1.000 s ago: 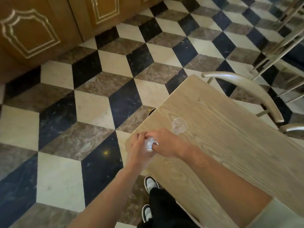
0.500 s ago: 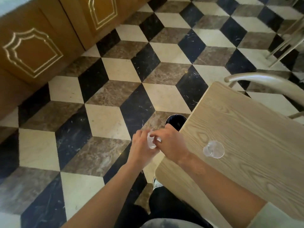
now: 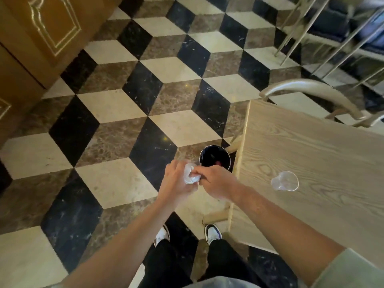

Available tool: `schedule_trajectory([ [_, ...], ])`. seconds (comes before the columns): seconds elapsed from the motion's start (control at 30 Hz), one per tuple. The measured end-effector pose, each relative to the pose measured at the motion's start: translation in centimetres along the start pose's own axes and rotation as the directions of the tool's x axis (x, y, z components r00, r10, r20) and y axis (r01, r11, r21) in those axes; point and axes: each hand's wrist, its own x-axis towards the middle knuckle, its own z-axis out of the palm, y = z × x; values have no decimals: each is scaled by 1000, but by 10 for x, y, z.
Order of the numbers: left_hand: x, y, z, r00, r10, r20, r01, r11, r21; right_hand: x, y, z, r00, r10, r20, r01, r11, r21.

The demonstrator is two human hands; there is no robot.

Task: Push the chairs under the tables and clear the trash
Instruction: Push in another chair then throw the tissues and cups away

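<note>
Both hands meet over the floor just left of the light wooden table (image 3: 324, 167). My left hand (image 3: 176, 181) and my right hand (image 3: 216, 180) together grip a crumpled clear plastic cup (image 3: 190, 175). Right beyond the hands stands a small round dark trash bin (image 3: 215, 157) on the floor, beside the table's corner. A second clear plastic cup (image 3: 284, 180) lies on its side on the tabletop. A chair (image 3: 311, 92) with a curved metal back stands at the table's far side.
Brown wooden cabinets (image 3: 47, 34) line the upper left. Metal chair or table legs (image 3: 307, 34) crowd the upper right. The floor is patterned in black, cream and brown tiles. My feet (image 3: 212, 232) stand by the table's near leg.
My hands have carried the crumpled cup off the tabletop to the left, near the bin's rim. The view has shifted, so the bin now shows fully.
</note>
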Motion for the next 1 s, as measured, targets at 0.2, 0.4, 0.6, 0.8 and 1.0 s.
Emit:
schedule_trajectory([
  [0.2,8,-18,-24,964,210,161,-226,970,87,20,-41,18,971,164,173,-126,969,-213],
  [0.4,36,2,-13,945,143,296,-174,981,82,-22,-14,-6,919,296,-259,-255,950,180],
  [0.6,67,54,21,865,218,453,-276,959,67,-89,101,-26,428,589,-686,-629,739,242],
  [0.8,87,75,44,814,200,546,-299,949,97,-103,175,-20,454,817,-354,-618,575,536],
  [1.0,109,71,53,817,110,566,-277,936,218,-73,151,-31,543,703,-459,-245,655,714],
])
